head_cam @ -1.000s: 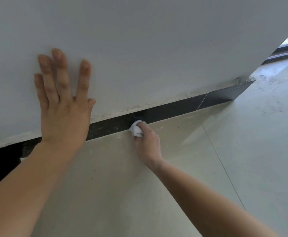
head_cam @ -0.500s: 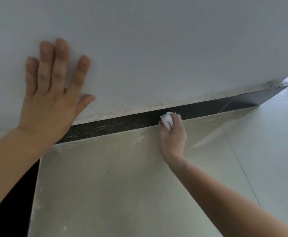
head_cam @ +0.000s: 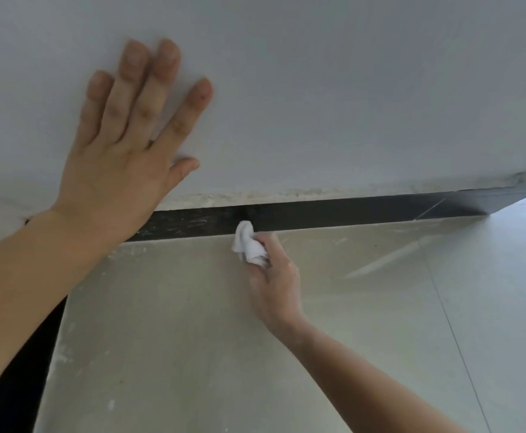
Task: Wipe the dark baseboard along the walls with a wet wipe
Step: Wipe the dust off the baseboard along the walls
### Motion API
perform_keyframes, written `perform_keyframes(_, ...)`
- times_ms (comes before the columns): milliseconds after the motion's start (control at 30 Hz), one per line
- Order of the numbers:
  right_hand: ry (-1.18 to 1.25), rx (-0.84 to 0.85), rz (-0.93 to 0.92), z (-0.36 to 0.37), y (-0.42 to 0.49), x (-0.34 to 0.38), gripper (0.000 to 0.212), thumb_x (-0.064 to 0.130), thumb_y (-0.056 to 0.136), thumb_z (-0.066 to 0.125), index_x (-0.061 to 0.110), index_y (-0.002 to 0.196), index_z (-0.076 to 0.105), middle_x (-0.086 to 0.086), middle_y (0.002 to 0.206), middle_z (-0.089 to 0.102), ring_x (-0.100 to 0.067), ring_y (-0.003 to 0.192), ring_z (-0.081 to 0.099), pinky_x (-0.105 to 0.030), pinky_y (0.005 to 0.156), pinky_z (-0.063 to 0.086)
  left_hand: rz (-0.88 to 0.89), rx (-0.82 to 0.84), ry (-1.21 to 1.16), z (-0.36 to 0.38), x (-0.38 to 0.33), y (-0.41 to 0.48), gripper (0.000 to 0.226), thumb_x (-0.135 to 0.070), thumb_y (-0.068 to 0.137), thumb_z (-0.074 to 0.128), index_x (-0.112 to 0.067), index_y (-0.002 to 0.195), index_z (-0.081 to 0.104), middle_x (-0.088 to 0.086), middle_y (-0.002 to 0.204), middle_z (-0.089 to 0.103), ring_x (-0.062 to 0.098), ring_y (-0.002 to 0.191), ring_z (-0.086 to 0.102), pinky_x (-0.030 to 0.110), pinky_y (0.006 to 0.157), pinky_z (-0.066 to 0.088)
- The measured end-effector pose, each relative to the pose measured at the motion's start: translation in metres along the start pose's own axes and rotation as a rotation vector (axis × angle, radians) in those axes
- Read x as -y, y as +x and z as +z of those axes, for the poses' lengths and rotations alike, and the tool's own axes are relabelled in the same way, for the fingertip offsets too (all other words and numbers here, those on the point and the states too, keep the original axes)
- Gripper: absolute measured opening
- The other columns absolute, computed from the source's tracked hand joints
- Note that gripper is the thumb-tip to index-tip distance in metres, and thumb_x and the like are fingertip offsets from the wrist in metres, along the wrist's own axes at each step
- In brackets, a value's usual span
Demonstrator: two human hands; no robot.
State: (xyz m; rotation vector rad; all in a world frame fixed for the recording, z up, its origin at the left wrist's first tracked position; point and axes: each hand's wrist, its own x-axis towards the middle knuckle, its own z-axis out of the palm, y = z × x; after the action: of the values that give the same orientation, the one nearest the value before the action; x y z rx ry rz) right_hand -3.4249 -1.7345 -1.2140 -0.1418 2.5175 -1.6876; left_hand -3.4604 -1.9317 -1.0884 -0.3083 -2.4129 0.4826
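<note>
Head view puts our right hand (head_cam: 275,276) low at the foot of the wall (head_cam: 349,89), its fingers curled round a bunched wet wipe (head_cam: 246,242). The dark baseboard (head_cam: 349,212) lies just beyond those fingertips, and the wipe's top touches its lower edge. Its long axis runs sideways, from under our left hand (head_cam: 121,164) out to the corner far to the right. Left of the wipe the strip looks streaky; right of it, darker. Our left hand presses flat on the wall with its fingers spread, so the right is nearer. We see no container on the floor (head_cam: 193,339).
</note>
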Motion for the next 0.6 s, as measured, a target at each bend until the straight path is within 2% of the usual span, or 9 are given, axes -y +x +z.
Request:
perform_keyframes(67, 0.041, -0.133, 0.050, -0.023, 0.004, -0.007, 0.012, 0.024, 0.092, 0.058, 0.034, 0.089, 0.053, 0.014, 0.081, 0.058, -0.005, 0.069, 0.053, -0.021, 0.058, 0.040, -0.003, -0.016, -0.011, 0.001, -0.001, 0.000, 0.078, -0.043, 0.095, 0.052, -0.020, 0.153, 0.005, 0.013, 0.157, -0.008, 0.016, 0.141, -0.027, 0.038, 0.117, -0.009)
perform_keyframes(133, 0.100, -0.264, 0.071, -0.036, 0.015, -0.008, 0.019, 0.015, 0.091, 0.059, 0.032, 0.088, 0.052, 0.019, 0.074, 0.055, -0.003, 0.066, 0.049, -0.019, 0.060, 0.037, -0.013, -0.024, -0.025, 0.001, -0.004, 0.000, 0.078, -0.041, 0.095, 0.053, -0.020, 0.153, 0.005, 0.018, 0.152, 0.006, 0.027, 0.144, -0.018, 0.038, 0.117, -0.010)
perform_keyframes(233, 0.178, -0.286, 0.009, -0.022, 0.027, 0.007, 0.018, 0.005, 0.087, 0.060, 0.022, 0.086, 0.056, 0.022, 0.080, 0.063, 0.000, 0.071, 0.056, -0.014, 0.064, 0.042, -0.022, -0.017, -0.050, 0.000, -0.005, 0.000, 0.080, -0.038, 0.094, 0.056, -0.021, 0.152, 0.003, 0.018, 0.150, 0.007, 0.040, 0.137, 0.005, 0.038, 0.116, -0.010)
perform_keyframes(333, 0.214, -0.241, 0.029, 0.015, 0.027, 0.020, 0.009, 0.009, 0.084, 0.066, 0.017, 0.087, 0.063, 0.011, 0.084, 0.071, -0.003, 0.077, 0.064, -0.022, 0.071, 0.050, -0.029, -0.018, -0.049, -0.001, -0.005, 0.000, 0.080, -0.037, 0.093, 0.056, -0.021, 0.151, 0.003, 0.015, 0.150, 0.006, 0.040, 0.136, 0.006, 0.038, 0.116, -0.010)
perform_keyframes(433, 0.138, -0.095, 0.045, 0.049, 0.024, 0.030, 0.014, 0.011, 0.083, 0.062, 0.023, 0.088, 0.061, 0.011, 0.084, 0.070, -0.005, 0.075, 0.062, -0.025, 0.066, 0.050, -0.042, -0.010, -0.048, -0.001, -0.006, -0.001, 0.080, -0.037, 0.093, 0.056, -0.020, 0.152, 0.006, 0.015, 0.151, 0.007, 0.040, 0.137, 0.007, 0.038, 0.116, -0.008)
perform_keyframes(533, -0.058, 0.160, -0.149, 0.072, 0.022, 0.042, 0.024, 0.010, 0.084, 0.057, 0.020, 0.104, 0.063, 0.002, 0.093, 0.070, -0.018, 0.084, 0.065, -0.032, 0.068, 0.051, -0.064, 0.003, -0.038, -0.002, -0.011, -0.001, 0.078, -0.036, 0.094, 0.054, -0.020, 0.152, 0.005, 0.017, 0.151, 0.010, 0.041, 0.137, 0.009, 0.039, 0.116, -0.007)
perform_keyframes(600, -0.183, 0.265, -0.273, 0.079, 0.019, 0.049, 0.024, 0.013, 0.085, 0.058, 0.016, 0.108, 0.062, -0.006, 0.092, 0.068, -0.026, 0.081, 0.064, -0.035, 0.066, 0.050, -0.067, 0.016, -0.011, -0.003, -0.013, -0.001, 0.079, -0.037, 0.094, 0.052, -0.021, 0.152, 0.001, 0.015, 0.152, 0.007, 0.039, 0.138, 0.009, 0.039, 0.116, -0.007)
